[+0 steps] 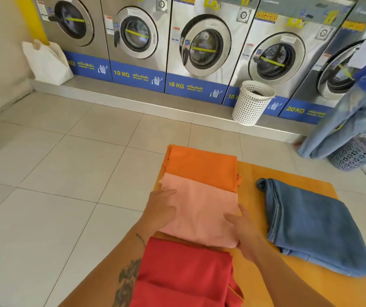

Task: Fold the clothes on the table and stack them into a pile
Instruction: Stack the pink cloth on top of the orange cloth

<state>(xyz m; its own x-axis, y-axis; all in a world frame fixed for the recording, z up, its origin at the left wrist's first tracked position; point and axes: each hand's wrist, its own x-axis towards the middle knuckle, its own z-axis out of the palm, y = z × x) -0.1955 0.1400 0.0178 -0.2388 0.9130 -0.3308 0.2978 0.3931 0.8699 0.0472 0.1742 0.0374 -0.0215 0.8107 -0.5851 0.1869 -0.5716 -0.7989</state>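
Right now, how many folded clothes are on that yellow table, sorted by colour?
Orange: 1, the orange cloth
Pink: 1, the pink cloth, with both hands on it
Red: 1, the red cloth
Blue denim: 1, the jeans
Total: 4

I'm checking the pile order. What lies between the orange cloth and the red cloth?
In the head view, the folded pink cloth lies between the orange cloth and red cloth, with both hands on its sides.

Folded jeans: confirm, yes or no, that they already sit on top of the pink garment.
No, the folded jeans lie apart on the yellow table, to the right of the pink garment.
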